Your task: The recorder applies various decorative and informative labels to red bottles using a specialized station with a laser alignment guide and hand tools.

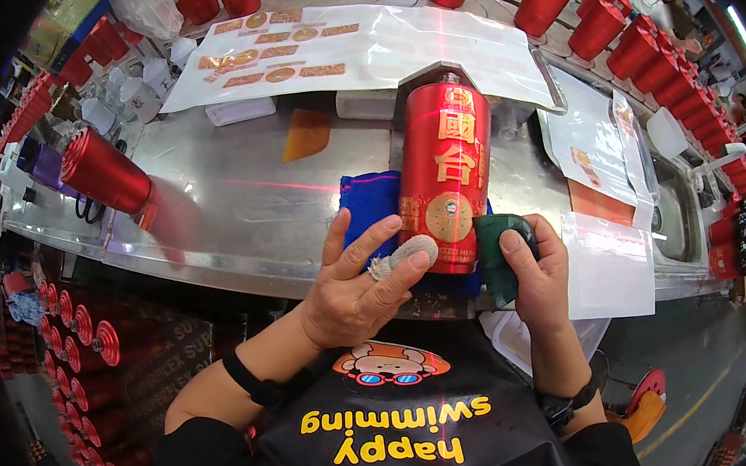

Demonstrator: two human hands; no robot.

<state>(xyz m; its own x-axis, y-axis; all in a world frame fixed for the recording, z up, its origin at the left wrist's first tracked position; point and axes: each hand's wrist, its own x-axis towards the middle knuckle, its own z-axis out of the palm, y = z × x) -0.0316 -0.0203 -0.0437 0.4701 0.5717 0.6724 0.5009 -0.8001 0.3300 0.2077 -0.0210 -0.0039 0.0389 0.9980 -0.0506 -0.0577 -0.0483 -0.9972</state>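
Centre frame: red cylindrical bottle (pixel 443 177) lies on its side on a blue cloth (pixel 368 205) on the steel bench (pixel 226 202), likely so the cloth cushions it and stops it rolling. Left hand (pixel 356 288) has fingers spread flat, the wrapped fingertip pressing the bottle's lower end beside the round gold label (pixel 450 217), seemingly to steady it, while right hand (pixel 533 267) curls fingers and thumb closed around a dark green pad (pixel 496 248) touching the bottle's lower right side. Label sheets (pixel 355 50) upper centre, more red bottles (pixel 641 36) lined upper right, another bottle on a holder (pixel 102 174) at left.
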